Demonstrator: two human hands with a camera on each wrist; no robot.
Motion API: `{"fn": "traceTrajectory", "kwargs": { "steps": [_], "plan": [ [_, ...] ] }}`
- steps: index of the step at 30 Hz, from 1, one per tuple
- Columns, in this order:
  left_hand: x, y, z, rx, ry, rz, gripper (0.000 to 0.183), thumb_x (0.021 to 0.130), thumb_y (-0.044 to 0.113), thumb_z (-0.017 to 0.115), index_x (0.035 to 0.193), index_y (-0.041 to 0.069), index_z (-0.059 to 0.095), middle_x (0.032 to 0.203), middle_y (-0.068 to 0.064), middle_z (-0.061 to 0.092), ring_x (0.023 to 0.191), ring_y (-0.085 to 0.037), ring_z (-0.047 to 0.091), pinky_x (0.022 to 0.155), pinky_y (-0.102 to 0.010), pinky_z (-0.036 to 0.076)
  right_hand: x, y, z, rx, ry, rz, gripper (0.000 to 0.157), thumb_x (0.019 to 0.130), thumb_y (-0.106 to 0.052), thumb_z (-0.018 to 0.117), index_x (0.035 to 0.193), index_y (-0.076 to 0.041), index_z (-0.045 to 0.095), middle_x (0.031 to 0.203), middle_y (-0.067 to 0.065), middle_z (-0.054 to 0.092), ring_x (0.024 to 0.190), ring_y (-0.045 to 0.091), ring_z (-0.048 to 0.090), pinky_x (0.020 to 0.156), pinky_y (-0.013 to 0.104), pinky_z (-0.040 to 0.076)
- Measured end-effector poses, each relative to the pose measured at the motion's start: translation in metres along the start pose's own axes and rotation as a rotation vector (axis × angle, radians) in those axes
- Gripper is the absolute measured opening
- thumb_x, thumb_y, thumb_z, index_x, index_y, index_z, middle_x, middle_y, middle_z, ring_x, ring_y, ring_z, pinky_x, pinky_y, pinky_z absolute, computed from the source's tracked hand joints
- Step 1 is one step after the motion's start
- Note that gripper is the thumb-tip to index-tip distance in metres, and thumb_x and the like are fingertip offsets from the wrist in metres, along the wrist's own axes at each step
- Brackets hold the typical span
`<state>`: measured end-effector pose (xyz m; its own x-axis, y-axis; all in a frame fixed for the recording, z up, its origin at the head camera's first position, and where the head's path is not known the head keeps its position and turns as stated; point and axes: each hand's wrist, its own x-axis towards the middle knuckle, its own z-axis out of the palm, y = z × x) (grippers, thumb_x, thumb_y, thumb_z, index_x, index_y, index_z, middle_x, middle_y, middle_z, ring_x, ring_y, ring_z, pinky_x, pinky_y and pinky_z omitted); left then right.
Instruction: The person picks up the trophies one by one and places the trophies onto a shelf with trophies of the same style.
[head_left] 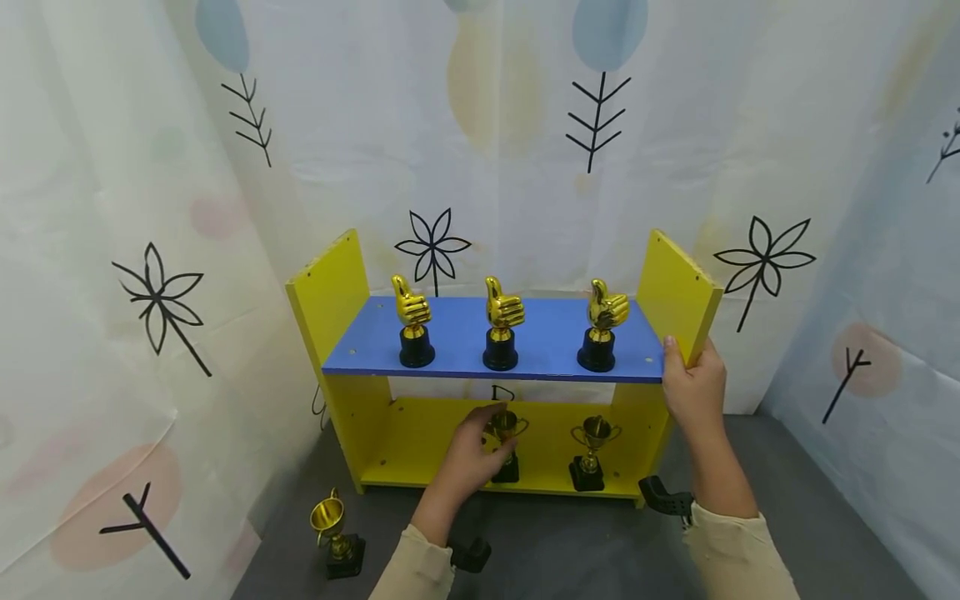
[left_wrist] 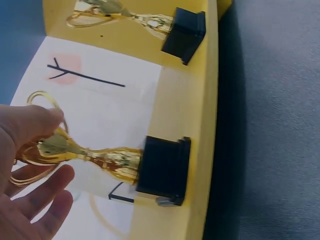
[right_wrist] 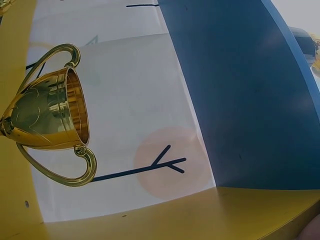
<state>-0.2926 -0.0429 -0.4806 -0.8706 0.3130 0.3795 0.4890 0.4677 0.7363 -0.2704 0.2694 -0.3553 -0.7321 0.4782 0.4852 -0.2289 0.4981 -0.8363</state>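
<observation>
My left hand [head_left: 471,454] reaches over the lower shelf, thumb and fingers curled around the bowl of a gold trophy cup [left_wrist: 107,160]. Its black base stands on the yellow lower board near the front edge. In the left wrist view the thumb lies against one handle, while the lower fingers are spread near the other. My right hand [head_left: 696,390] grips the front edge of the yellow right side panel [head_left: 682,292], thumb on its inner face. Another trophy cup [head_left: 592,454] stands to the right on the lower board, seen close in the right wrist view [right_wrist: 47,112].
Three gold thumbs-up trophies [head_left: 498,325] stand on the blue upper shelf [head_left: 551,333]. A further gold cup [head_left: 337,533] is on the dark grey tabletop [head_left: 570,550], left of my left forearm. Behind the shelf unit hangs a patterned white curtain [head_left: 337,192].
</observation>
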Motion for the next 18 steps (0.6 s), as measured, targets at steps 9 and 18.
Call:
{"fn": "traceTrajectory", "kwargs": {
  "steps": [9, 18],
  "plan": [
    [-0.0029, -0.0049, 0.0042, 0.003, 0.028, 0.039, 0.075, 0.095, 0.026, 0.082, 0.161, 0.018, 0.047, 0.166, -0.018, 0.040, 0.144, -0.037, 0.052, 0.116, -0.061, 0.048, 0.0004, -0.0022, 0.0000, -0.003, -0.006, 0.027, 0.046, 0.113, -0.033, 0.050, 0.145, -0.001, 0.055, 0.135, 0.020, 0.067, 0.109, 0.031, 0.067, 0.103, 0.055, 0.059],
    [-0.0076, 0.0005, 0.0035, 0.005, 0.049, -0.030, 0.069, 0.102, 0.053, 0.068, 0.158, 0.017, 0.052, 0.172, -0.012, 0.031, 0.152, -0.042, 0.043, 0.118, -0.067, 0.043, 0.0007, 0.0002, -0.0001, -0.019, 0.006, 0.010, 0.045, 0.112, -0.033, 0.052, 0.141, 0.001, 0.057, 0.129, 0.022, 0.068, 0.105, 0.031, 0.067, 0.080, 0.013, 0.047]
  ]
}}
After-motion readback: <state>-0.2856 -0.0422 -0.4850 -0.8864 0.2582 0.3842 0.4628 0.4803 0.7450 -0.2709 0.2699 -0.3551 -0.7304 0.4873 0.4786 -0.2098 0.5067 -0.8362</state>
